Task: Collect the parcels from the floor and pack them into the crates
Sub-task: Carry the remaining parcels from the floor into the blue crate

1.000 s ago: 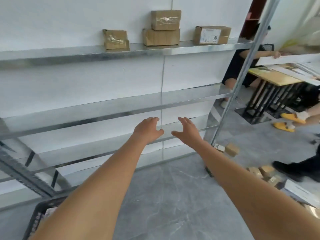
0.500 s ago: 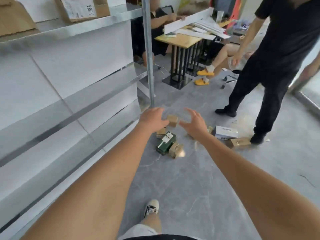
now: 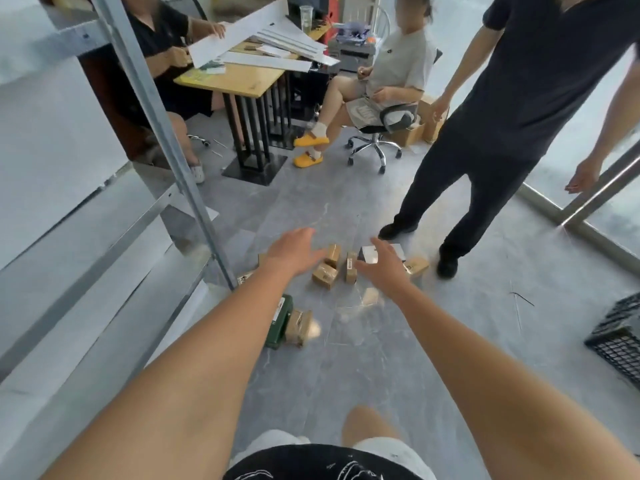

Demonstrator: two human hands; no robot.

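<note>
Several small parcels lie scattered on the grey floor: a brown box [image 3: 325, 275], a second brown box [image 3: 351, 267] standing on edge, a white-topped box [image 3: 369, 255], a brown box [image 3: 416, 265] further right, a green box [image 3: 280, 321] and a taped brown parcel [image 3: 300, 328] nearer to me. My left hand [image 3: 294, 251] and my right hand [image 3: 384, 265] are stretched out above the cluster, fingers apart, holding nothing. A black mesh crate [image 3: 620, 337] sits at the right edge.
A metal shelving rack [image 3: 162, 109] runs along the left. A person in black [image 3: 491, 140] stands just behind the parcels. Two seated people flank a wooden desk [image 3: 235, 79], one on a swivel chair [image 3: 377, 147]. A glass door frame [image 3: 588, 202] is at the right.
My view has swung from the shelves to the right and down onto the floor parcels. Both empty hands have stretched forward over them, and the black crate has come into view.
</note>
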